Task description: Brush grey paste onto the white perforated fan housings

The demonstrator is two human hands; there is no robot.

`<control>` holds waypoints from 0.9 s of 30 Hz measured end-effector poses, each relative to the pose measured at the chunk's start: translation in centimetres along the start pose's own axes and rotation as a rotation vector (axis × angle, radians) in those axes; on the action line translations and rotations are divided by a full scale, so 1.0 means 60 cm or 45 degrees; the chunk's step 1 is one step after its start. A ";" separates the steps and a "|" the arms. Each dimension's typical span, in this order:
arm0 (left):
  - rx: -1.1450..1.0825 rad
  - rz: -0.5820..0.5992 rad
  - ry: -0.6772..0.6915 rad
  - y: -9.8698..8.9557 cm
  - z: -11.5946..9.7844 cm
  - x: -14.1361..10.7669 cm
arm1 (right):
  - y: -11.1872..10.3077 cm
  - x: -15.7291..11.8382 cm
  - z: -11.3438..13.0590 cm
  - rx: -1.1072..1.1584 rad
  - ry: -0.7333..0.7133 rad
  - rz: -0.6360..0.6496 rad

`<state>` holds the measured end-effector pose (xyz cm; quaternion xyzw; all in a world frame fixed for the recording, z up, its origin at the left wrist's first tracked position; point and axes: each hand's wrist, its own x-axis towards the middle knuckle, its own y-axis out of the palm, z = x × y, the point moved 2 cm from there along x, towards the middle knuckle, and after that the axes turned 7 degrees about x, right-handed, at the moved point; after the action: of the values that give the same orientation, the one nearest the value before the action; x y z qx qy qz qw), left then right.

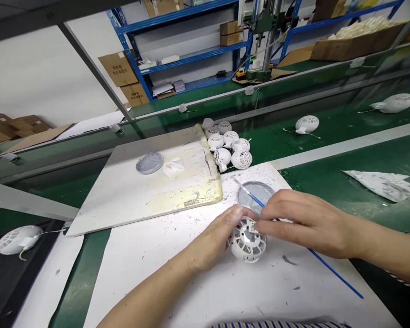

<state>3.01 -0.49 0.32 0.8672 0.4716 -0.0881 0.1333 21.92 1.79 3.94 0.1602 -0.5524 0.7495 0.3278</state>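
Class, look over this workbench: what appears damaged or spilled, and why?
The pale board's taped right edge looks cracked and worn, unlike its straighter sides. Grey smears mark the white sheet, resembling spilled paste.

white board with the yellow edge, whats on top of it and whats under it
On top: a round grey dish and a crumpled white scrap. Under its near edge, the white sheet and green table run in; what lies farther beneath is covered by the board.
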 end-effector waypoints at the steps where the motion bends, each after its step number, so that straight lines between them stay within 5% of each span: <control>1: -0.044 -0.015 0.009 0.001 -0.003 -0.002 | 0.001 -0.002 0.002 -0.082 -0.042 -0.057; 6: -0.121 -0.020 0.083 0.010 -0.018 -0.012 | 0.013 -0.002 0.019 -0.314 -0.056 -0.210; 10: -0.060 0.000 0.144 0.009 -0.025 -0.018 | 0.011 -0.004 0.026 -0.223 0.044 -0.277; 17: 0.127 0.045 0.185 0.003 -0.024 -0.026 | 0.002 -0.027 0.023 -0.170 0.127 -0.271; 27: 0.307 0.016 0.227 0.005 -0.023 -0.026 | -0.003 -0.023 0.023 -0.103 -0.005 -0.111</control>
<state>2.46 -1.43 2.08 0.8842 0.4621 -0.0660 -0.0135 22.89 0.10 3.73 0.1723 -0.5754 0.7112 0.3652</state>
